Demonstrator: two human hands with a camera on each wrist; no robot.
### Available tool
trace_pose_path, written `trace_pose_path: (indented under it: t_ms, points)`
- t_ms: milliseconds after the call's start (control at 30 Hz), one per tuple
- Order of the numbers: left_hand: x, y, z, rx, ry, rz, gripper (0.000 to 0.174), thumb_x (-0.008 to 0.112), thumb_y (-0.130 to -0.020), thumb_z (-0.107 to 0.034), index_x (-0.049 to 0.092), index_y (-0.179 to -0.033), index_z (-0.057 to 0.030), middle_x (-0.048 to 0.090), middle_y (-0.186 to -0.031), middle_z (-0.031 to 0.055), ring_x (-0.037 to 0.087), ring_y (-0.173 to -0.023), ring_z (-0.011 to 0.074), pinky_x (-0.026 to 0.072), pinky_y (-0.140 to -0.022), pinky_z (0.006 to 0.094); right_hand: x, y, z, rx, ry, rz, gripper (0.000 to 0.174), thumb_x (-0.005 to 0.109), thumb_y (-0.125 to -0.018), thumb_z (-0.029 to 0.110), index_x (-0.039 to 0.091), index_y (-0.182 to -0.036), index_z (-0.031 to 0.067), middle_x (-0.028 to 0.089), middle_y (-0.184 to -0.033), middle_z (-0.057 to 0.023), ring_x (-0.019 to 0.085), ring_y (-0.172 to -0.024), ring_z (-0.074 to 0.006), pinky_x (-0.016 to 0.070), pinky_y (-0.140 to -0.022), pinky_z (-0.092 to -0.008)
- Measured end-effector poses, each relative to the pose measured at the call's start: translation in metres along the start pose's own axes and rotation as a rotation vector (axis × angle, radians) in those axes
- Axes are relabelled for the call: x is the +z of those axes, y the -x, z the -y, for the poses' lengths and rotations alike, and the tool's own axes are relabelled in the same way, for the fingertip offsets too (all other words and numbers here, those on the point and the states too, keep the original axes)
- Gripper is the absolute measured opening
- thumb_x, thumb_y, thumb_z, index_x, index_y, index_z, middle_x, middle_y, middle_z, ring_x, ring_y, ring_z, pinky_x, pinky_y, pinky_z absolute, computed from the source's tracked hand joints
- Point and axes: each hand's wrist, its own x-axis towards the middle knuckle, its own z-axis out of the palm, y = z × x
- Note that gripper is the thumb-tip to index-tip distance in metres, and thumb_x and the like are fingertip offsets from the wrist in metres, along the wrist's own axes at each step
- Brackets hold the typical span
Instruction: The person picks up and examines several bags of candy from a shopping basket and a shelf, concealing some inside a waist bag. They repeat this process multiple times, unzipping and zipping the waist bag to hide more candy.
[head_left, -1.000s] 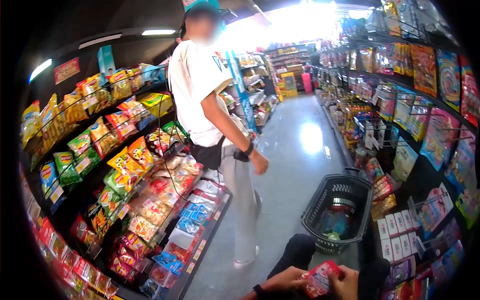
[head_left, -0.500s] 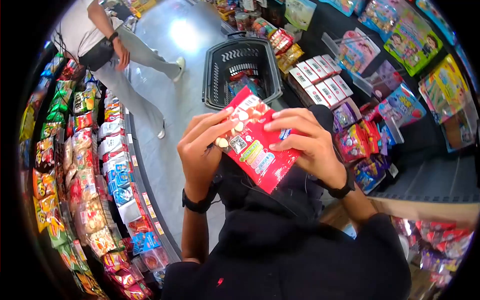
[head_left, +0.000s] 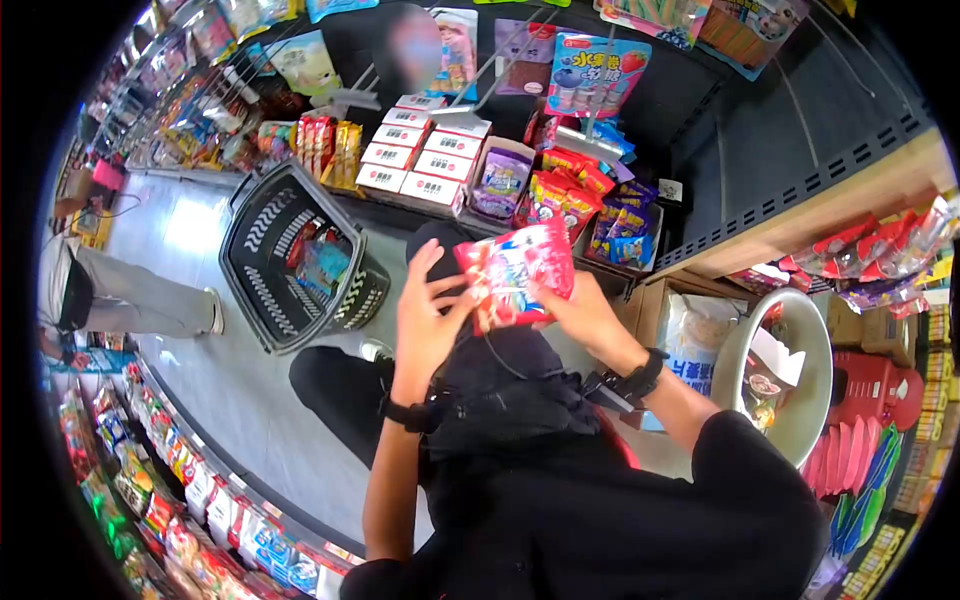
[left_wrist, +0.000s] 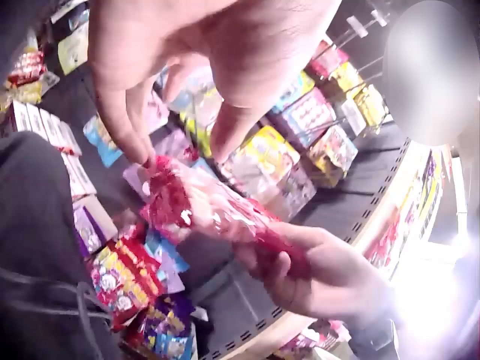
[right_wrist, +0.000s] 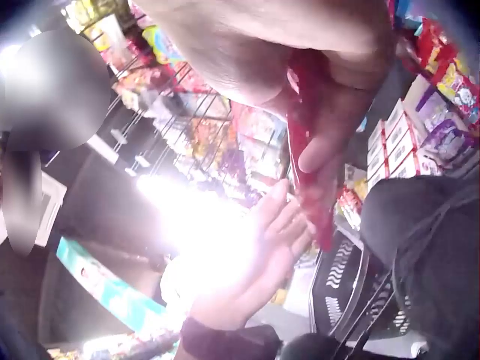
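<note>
At upper left stands the basket (head_left: 285, 212). Near centre, the left hand (head_left: 428, 322) touches the packet (head_left: 520, 272) with spread fingers, unclamped. The packet sits mid-frame, its right side pinched by the right hand (head_left: 592, 322); should that pinch slacken, it could drop.

Red snack packet (head_left: 515, 272) — in right hand (head_left: 592, 320), left hand (head_left: 428, 320) at its edge; black shopping basket (head_left: 262, 270) — left of packet.
</note>
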Motion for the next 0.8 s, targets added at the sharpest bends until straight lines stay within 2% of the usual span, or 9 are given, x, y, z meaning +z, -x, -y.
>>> trace_pose_path:
  t_ms: [100, 167, 233, 367, 433, 467, 567, 767, 800]
  points:
    - [0.034, -0.058, 0.030, -0.064, -0.130, 0.257, 0.069, 0.071, -0.088, -0.010, 0.035, -0.147, -0.0010, 0.048, -0.143, 0.0200, 0.054, -0.127, 0.0292, 0.0495, -0.097, 0.0384, -0.035, -0.060, -0.027, 0.024, -0.214, -0.194, 0.022, 0.058, -0.096, 0.011, 0.063, -0.108, -0.0077, 0.070, -0.094, -0.0080, 0.069, -0.081, -0.0159, 0.0592, -0.063, -0.0301]
    - [0.054, -0.102, 0.059, -0.092, -0.162, 0.484, 0.065, 0.069, -0.090, -0.014, 0.037, -0.146, -0.0034, 0.049, -0.143, 0.0181, 0.052, -0.129, 0.0307, 0.0486, -0.098, 0.0386, -0.058, -0.111, -0.036, -0.022, -0.160, -0.276, 0.023, 0.060, -0.096, 0.014, 0.064, -0.106, -0.0055, 0.070, -0.092, -0.0079, 0.067, -0.074, -0.0145, 0.0533, -0.060, -0.0280]
    - [0.078, -0.144, 0.086, -0.116, -0.160, 0.486, 0.064, 0.068, -0.092, -0.015, 0.037, -0.148, -0.0067, 0.049, -0.143, 0.0166, 0.049, -0.132, 0.0315, 0.0476, -0.099, 0.0386, -0.095, -0.180, -0.086, -0.221, 0.165, -0.381, 0.027, 0.062, -0.095, 0.019, 0.063, -0.102, -0.0070, 0.069, -0.087, -0.0105, 0.064, -0.069, -0.0170, 0.0487, -0.057, -0.0331]
    - [0.121, -0.247, 0.144, 0.107, -0.228, 0.463, 0.062, 0.064, -0.092, -0.013, 0.037, -0.146, -0.0006, 0.047, -0.144, 0.0207, 0.046, -0.134, 0.0308, 0.0379, -0.109, 0.0373, -0.125, -0.274, -0.089, 0.008, 0.446, -0.599, 0.025, 0.065, -0.091, 0.022, 0.068, -0.097, -0.0021, 0.071, -0.092, -0.0084, 0.065, -0.079, -0.0196, 0.0481, -0.075, -0.0355]
    - [0.137, -0.291, 0.159, 0.219, -0.346, 0.393, 0.063, 0.063, -0.090, -0.011, 0.037, -0.146, 0.0002, 0.047, -0.143, 0.0229, 0.045, -0.134, 0.0322, 0.0336, -0.112, 0.0359, -0.148, -0.331, -0.123, -0.212, 0.350, -0.580, 0.038, 0.067, -0.089, 0.031, 0.063, -0.091, -0.0064, 0.068, -0.087, -0.0242, 0.067, -0.082, -0.0397, 0.0486, -0.075, -0.0460]
    - [0.147, -0.311, 0.172, 0.138, -0.288, 0.362, 0.065, 0.063, -0.088, -0.012, 0.037, -0.146, 0.0002, 0.047, -0.143, 0.0247, 0.044, -0.135, 0.0359, 0.0322, -0.114, 0.0376, -0.153, -0.346, -0.117, -0.277, 0.414, -0.580, 0.035, 0.066, -0.089, 0.028, 0.065, -0.094, -0.0062, 0.069, -0.092, -0.0254, 0.067, -0.089, -0.0412, 0.0486, -0.081, -0.0471]
    - [0.167, -0.338, 0.166, -0.064, -0.266, 0.311, 0.070, 0.064, -0.087, -0.013, 0.032, -0.148, 0.0025, 0.045, -0.145, 0.0267, 0.043, -0.136, 0.0359, 0.0329, -0.113, 0.0386, -0.166, -0.391, -0.113, -0.125, 0.359, -0.566, 0.032, 0.064, -0.087, 0.025, 0.066, -0.096, -0.0052, 0.069, -0.094, -0.0266, 0.067, -0.089, -0.0421, 0.0510, -0.079, -0.0495]
    - [0.195, -0.390, 0.213, 0.055, -0.234, 0.342, 0.068, 0.058, -0.085, -0.009, 0.032, -0.147, 0.0045, 0.045, -0.142, 0.0305, 0.045, -0.134, 0.0383, 0.0341, -0.112, 0.0384, -0.179, -0.438, -0.102, -0.212, 0.860, -0.697, 0.029, 0.067, -0.086, 0.024, 0.068, -0.090, -0.0046, 0.068, -0.087, -0.0269, 0.066, -0.089, -0.0434, 0.0516, -0.077, -0.0490]
    - [0.194, -0.392, 0.210, 0.006, -0.248, 0.371, 0.068, 0.058, -0.085, -0.009, 0.032, -0.147, 0.0043, 0.046, -0.142, 0.0306, 0.045, -0.134, 0.0383, 0.0343, -0.112, 0.0385, -0.185, -0.448, -0.105, -0.078, 0.957, -0.669, 0.033, 0.069, -0.086, 0.023, 0.067, -0.099, -0.0076, 0.069, -0.094, -0.0266, 0.069, -0.086, -0.0394, 0.0554, -0.072, -0.0456]
